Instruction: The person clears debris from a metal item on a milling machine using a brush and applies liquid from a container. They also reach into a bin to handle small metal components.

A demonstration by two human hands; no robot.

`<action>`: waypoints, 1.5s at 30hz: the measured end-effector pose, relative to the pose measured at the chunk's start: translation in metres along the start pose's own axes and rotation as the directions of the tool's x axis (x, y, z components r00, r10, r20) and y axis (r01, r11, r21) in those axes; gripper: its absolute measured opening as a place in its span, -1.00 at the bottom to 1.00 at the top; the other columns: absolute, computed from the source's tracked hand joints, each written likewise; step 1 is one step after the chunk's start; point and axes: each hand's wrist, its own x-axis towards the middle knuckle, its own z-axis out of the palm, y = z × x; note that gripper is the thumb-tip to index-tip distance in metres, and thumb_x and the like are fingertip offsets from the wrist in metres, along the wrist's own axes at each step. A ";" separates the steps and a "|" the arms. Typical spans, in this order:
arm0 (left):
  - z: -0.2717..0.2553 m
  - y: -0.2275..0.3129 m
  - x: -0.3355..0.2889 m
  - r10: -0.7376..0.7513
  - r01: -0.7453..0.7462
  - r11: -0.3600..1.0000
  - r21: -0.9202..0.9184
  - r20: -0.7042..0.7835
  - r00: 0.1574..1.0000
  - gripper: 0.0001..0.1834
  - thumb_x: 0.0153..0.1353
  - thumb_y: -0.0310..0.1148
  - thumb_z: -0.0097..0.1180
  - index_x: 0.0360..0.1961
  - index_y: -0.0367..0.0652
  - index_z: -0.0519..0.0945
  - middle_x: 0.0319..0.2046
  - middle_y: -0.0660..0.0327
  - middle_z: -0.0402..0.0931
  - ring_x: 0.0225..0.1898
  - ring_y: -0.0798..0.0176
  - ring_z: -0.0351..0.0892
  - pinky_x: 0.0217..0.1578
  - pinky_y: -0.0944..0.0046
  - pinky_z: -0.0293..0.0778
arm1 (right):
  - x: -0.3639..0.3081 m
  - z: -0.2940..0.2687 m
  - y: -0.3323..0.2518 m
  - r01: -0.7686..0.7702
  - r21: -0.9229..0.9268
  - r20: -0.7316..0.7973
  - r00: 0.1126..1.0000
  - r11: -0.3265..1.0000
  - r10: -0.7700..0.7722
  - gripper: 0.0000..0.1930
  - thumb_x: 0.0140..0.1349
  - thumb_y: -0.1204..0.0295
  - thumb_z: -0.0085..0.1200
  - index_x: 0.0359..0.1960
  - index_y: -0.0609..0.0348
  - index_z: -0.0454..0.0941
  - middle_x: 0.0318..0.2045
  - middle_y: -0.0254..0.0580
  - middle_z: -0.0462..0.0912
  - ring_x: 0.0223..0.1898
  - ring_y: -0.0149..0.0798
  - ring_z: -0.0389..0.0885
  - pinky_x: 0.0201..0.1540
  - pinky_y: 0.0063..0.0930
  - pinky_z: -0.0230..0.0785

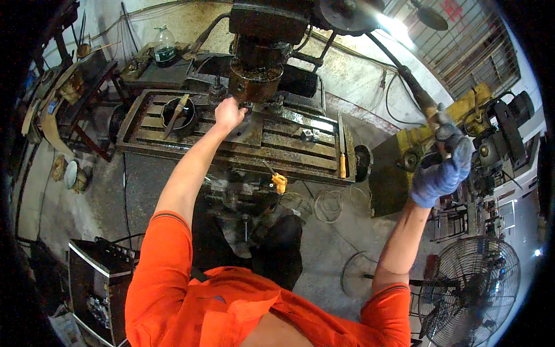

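Note:
My bare left hand (230, 115) is closed just below the oily spindle head (254, 82) of a drilling or milling machine. What its fingers hold is hidden. Up at the right, my right hand (442, 173), in a blue-grey glove, wraps round the end of a long machine lever (413, 87) that slants down from the machine head. Under the spindle lies the slotted machine table (289, 159). On it, left of my left hand, a black bowl (188, 124) holds a wooden-handled brush (176, 115). A small metal block (309, 135) sits on the table's right part.
A file with a yellow handle (342, 165) lies along the table's right end. An orange-yellow object (279, 183) is at the front edge. A floor fan (471, 295) stands lower right, a yellow machine (416, 139) beyond it. A plastic bottle (165, 46) stands behind the table.

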 end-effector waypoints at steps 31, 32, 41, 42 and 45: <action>-0.222 -0.120 -0.155 -0.068 0.179 0.869 -0.461 0.246 0.967 -0.65 0.05 -0.44 0.07 -0.13 -0.40 0.45 -0.57 0.20 0.49 -0.62 0.44 0.43 -0.67 0.40 0.37 | -0.061 0.008 0.016 -0.083 -0.147 -0.102 0.992 0.986 0.068 -0.76 0.14 0.37 -0.11 -0.43 0.33 0.50 -0.36 -0.06 0.58 -0.27 -0.20 0.51 -0.15 -0.38 0.31; -0.243 -0.130 -0.168 -0.125 0.220 0.870 -0.442 0.234 0.964 -0.66 0.06 -0.45 0.07 -0.14 -0.42 0.44 -0.57 0.20 0.48 -0.62 0.44 0.43 -0.67 0.41 0.36 | -0.061 0.007 0.016 0.031 -0.357 -0.048 0.998 0.934 -0.051 -0.82 0.11 0.41 -0.06 -0.42 0.30 0.51 -0.35 -0.08 0.59 -0.28 -0.20 0.51 -0.18 -0.39 0.31; -0.393 -0.270 -0.341 -0.611 0.604 0.791 -0.096 -0.088 0.786 -0.65 0.03 -0.38 0.07 -0.16 -0.38 0.47 -0.67 0.17 0.44 -0.71 0.37 0.44 -0.65 0.33 0.35 | -0.081 -0.028 0.051 0.321 -0.699 0.210 0.946 0.639 -0.246 -0.75 -0.11 0.59 0.11 -0.31 0.35 0.50 -0.34 -0.13 0.59 -0.33 -0.24 0.53 -0.30 -0.44 0.40; -0.406 -0.289 -0.366 -0.639 0.642 0.766 -0.031 -0.143 0.756 -0.64 0.02 -0.37 0.08 -0.16 -0.36 0.48 -0.65 0.15 0.46 -0.71 0.36 0.44 -0.64 0.32 0.37 | -0.082 -0.041 0.070 0.369 -0.671 0.207 0.926 0.643 -0.315 -0.73 -0.12 0.56 0.16 -0.31 0.35 0.49 -0.33 -0.10 0.59 -0.32 -0.21 0.54 -0.27 -0.40 0.41; -0.436 -0.297 -0.437 -0.742 0.779 0.623 0.067 -0.267 0.616 -0.62 -0.02 -0.36 0.12 -0.17 -0.36 0.48 -0.59 0.07 0.51 -0.69 0.29 0.50 -0.59 0.29 0.42 | -0.083 -0.058 0.107 0.414 -0.629 0.174 0.900 0.658 -0.400 -0.67 -0.15 0.49 0.26 -0.32 0.35 0.48 -0.34 -0.07 0.58 -0.32 -0.17 0.56 -0.25 -0.34 0.44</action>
